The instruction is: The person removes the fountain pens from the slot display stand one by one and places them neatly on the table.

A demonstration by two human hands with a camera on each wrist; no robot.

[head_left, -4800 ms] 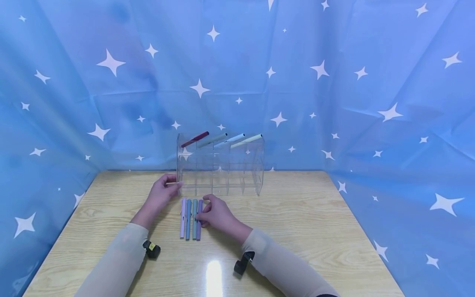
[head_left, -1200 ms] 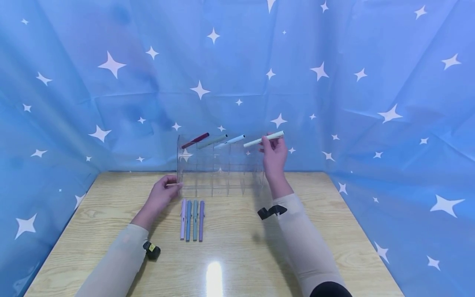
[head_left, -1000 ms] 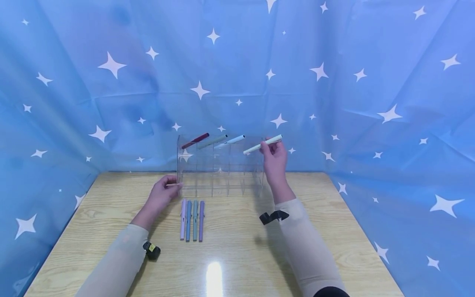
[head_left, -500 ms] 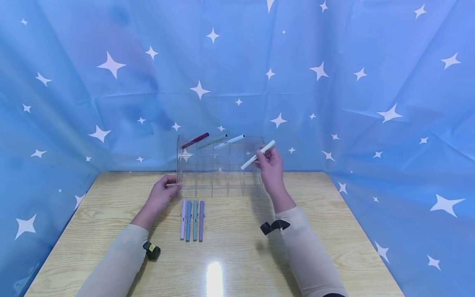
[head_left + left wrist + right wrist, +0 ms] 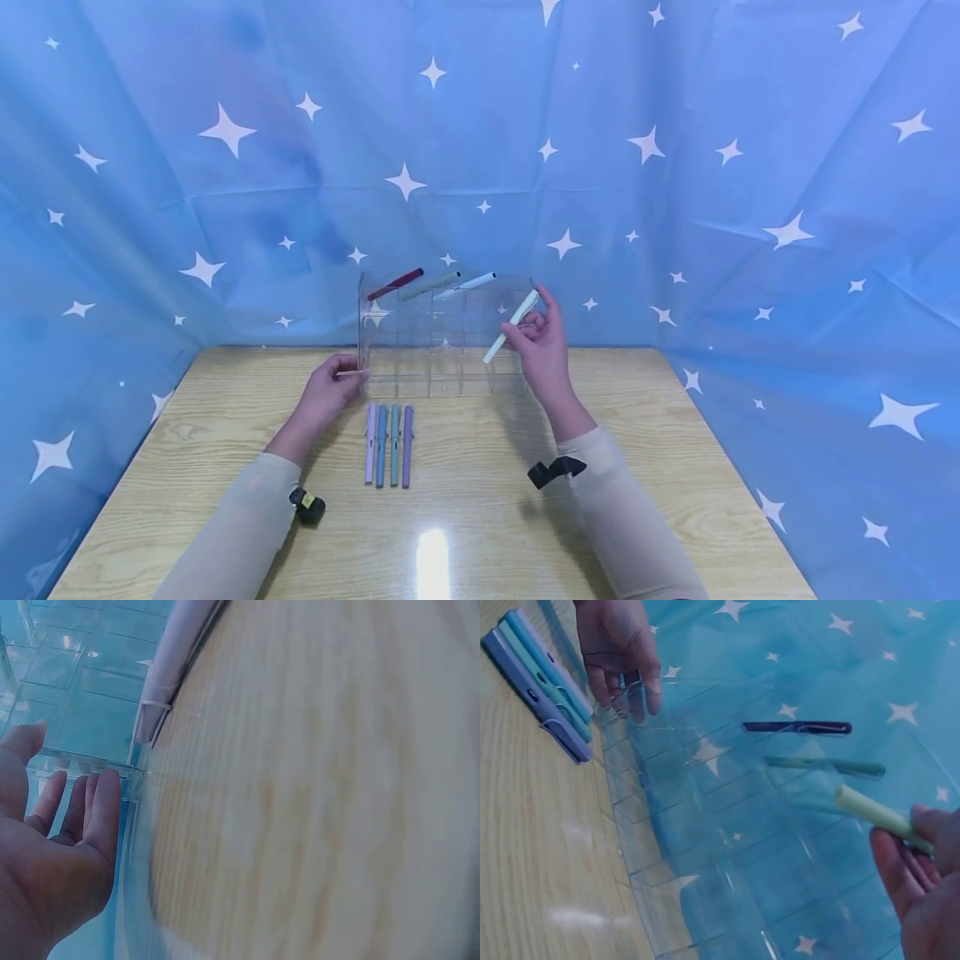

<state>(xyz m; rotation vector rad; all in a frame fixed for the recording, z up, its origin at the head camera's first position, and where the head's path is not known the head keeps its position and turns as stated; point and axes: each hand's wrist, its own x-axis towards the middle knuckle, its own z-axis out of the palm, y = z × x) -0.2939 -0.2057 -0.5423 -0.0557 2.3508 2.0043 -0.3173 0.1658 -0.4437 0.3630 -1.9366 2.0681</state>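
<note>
Beige fabric sleeve on the left arm [image 5: 236, 517]: reaches up toward the left grip, with a small black camera [image 5: 307, 506] at its cuff.
Left grip [image 5: 330, 385]: pinching the left end of a clear plastic rack with compartments [image 5: 431, 367], thumb and fingers about its lower edge.
Row of slim capped pens: lilac [image 5: 370, 446], blue [image 5: 381, 450], teal [image 5: 394, 450] and purple [image 5: 407, 450], side by side on the pale wood-grain tabletop [image 5: 480, 467], to the right of the left grip and closer to the person.
Dark red slim pen [image 5: 394, 285]: slanted across the rack's top, above and right of the left grip.
Grey-green slim pen [image 5: 430, 286]: at the same slant, farther right from the left grip.
Pale blue slim pen [image 5: 472, 282]: also slanted on top, left of the right grip and higher.
Pale green slim pen [image 5: 523, 308]: held in the right grip, tilted, lower end to the grip's left, before the rack's right part; whether it touches the rack, I cannot tell.
Right grip [image 5: 545, 346]: thumb and fingers pinching the pale green pen.
Beige fabric sleeve on the right arm [image 5: 622, 517]: below the right grip.
</note>
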